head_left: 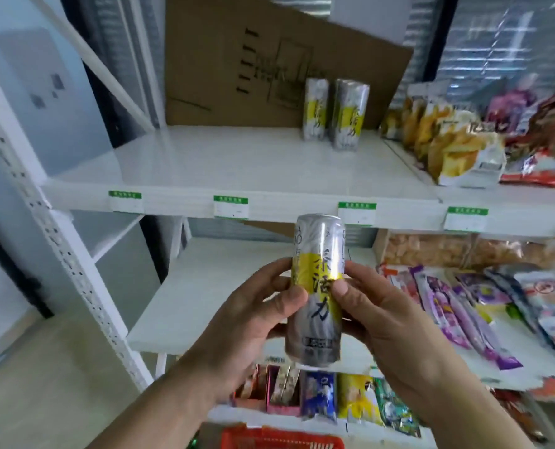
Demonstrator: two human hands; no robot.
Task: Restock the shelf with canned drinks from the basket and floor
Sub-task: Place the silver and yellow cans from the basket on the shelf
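A tall silver and yellow drink can (316,254) stands upright in front of me, below the front lip of the upper white shelf (224,166). My left hand (253,315) grips it from the left, thumb across its front. My right hand (383,312) grips it from the right, thumb on the yellow band. Two matching cans (332,113) stand side by side at the back of the upper shelf, against a cardboard sheet (237,66). A red basket (279,437) shows at the bottom edge, its contents hidden.
Snack bags (457,147) crowd the right end of the upper shelf. Purple and red packets (463,306) fill the right of the middle shelf (204,296). Small boxes and packets (321,396) line the lowest shelf. A white perforated upright (62,251) stands at the left.
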